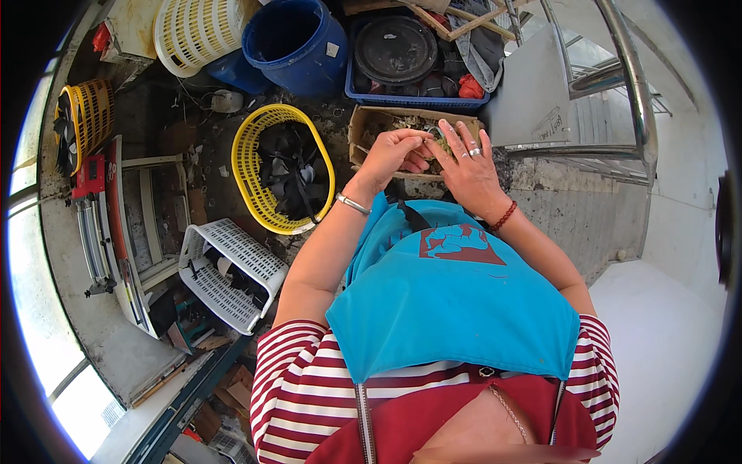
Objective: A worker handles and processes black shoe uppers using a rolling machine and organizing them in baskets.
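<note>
Bright glare from left windows (42, 301), fisheye bending, black vignetting

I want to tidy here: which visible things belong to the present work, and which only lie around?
Apparently in use:
- cardboard box, nearest the left hand and right hand

Apparently lying about:
- yellow oval basket
- white rectangular basket
- blue barrel
- blue crate
- black round lid

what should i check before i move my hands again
1. Left hand free: cannot tell; fingertips pinched together, anything between them too small to see.
2. Right hand free of jewellery: not ok; rings on it, beaded bracelet at the wrist.
3. Cardboard box within reach: ok; hands over it.
4. Box contents in full view: not ok; hands cover part.
5. Yellow basket clear of both hands: ok; it stands apart, to their left.
</note>
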A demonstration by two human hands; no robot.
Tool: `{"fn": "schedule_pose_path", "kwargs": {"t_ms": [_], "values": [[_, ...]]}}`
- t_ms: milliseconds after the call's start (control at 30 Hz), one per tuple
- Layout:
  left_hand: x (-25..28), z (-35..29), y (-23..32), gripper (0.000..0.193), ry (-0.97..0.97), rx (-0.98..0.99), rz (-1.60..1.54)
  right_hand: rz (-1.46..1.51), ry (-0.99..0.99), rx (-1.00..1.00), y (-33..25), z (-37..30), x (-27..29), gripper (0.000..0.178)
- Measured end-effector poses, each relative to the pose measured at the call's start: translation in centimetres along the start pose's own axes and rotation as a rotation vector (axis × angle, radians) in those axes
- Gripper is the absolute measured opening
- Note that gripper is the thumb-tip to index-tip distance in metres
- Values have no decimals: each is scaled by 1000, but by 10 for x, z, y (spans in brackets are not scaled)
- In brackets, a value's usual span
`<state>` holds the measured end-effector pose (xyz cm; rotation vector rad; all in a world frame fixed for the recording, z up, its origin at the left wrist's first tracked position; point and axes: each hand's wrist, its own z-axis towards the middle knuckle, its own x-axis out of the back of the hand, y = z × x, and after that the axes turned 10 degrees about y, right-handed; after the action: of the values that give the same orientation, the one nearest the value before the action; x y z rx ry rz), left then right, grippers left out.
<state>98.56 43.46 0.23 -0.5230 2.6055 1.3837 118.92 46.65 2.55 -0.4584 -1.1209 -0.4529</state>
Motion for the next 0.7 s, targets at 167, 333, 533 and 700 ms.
{"fn": "schedule_pose_path", "kwargs": {"t_ms": [167, 333, 533, 700], "values": [[-8, -3, -4, 18, 100, -116, 49, 18, 11, 9, 0, 1, 0, 55], [-24, -2, -21, 12, 264, -439, 138, 195, -73, -132, -4, -1, 1, 62], [-32, -5, -18, 14, 280, -411, 80, 485, -6, -185, 0, -2, -1, 65], [-36, -1, -18, 17, 263, -372, -13, 660, 31, -268, -3, -2, -5, 65]]}}
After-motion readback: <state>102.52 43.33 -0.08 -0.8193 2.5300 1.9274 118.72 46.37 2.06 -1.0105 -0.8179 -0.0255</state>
